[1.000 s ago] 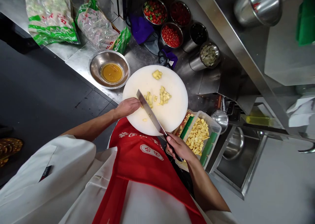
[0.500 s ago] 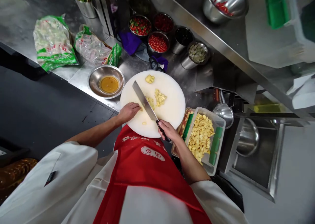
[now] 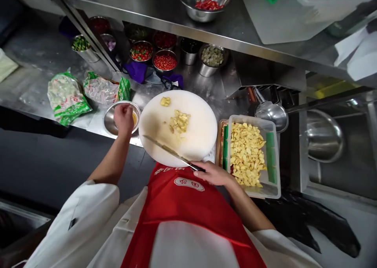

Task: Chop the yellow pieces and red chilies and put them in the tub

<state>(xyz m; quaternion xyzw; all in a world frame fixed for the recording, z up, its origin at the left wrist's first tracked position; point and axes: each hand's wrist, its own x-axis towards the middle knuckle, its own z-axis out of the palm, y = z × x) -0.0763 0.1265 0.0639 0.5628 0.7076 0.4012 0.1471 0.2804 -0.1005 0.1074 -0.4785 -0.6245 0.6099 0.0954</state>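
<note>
My right hand (image 3: 213, 173) is wrapped round the black handle of a kitchen knife (image 3: 166, 148). The long blade points left, low over the near part of a round white cutting board (image 3: 203, 122). Chopped pale-yellow pieces that look like ginger (image 3: 179, 122) lie mid-board, with a larger knob (image 3: 165, 101) behind them. Over the metal bowl (image 3: 110, 118) with amber liquid, my left hand (image 3: 124, 120) has its fingers curled together; whatever they hold is hidden. To the board's right stands a clear plastic tub (image 3: 272, 189) of yellow slices.
Two green-and-white plastic bags (image 3: 67, 99) lie left of the bowl. Behind the board stand metal pots of chopped red peppers (image 3: 165, 61) and other ingredients. A steel shelf (image 3: 141, 18) runs overhead, carrying a bowl of red peppers (image 3: 200, 14). A ladle (image 3: 272, 114) rests at right.
My left hand has moved from the board left and away to the metal bowl. The knife has come nearer my body and lies flatter across the board. The camera view has turned.
</note>
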